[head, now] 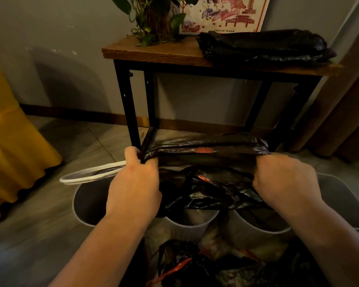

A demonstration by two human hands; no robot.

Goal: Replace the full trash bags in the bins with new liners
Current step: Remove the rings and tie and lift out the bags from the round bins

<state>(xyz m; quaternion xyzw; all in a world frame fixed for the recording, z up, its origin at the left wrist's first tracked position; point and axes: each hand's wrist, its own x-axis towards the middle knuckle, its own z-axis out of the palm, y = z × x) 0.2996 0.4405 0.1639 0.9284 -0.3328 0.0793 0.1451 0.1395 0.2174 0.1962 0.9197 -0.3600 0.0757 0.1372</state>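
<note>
Black plastic is pulled taut between the two hands. The upper edge of the liner runs as a flat band from the left hand to the right hand, and the rest hangs crumpled below the grip. Both hands are clenched on the plastic. The left hand's fingers curl round one corner, and the right hand's fingers are buried in the other end. A streak of red shows in the band between the hands, and another in the folds under it.

Directly beneath the grip stands the middle bin, pale and round. The liner's loose bottom reaches its mouth, though it is hard to tell whether any of it is inside. Just left of the left hand is the left bin, open, with a white ring resting at its far rim. Under the right wrist is the right bin, and a grey bin stands further out to the right of the right hand. Nearer the person than the grip, at the bottom of the view, lies a full bag of black plastic with a red drawstring.

Beyond the grip is a table with a wooden top and black metal legs. On it, above the right hand, lies a stack of folded bags. Above the left hand stands a plant, with a poster against the wall behind. Far left of the grip hangs a yellow cloth, and far right a brown curtain.
</note>
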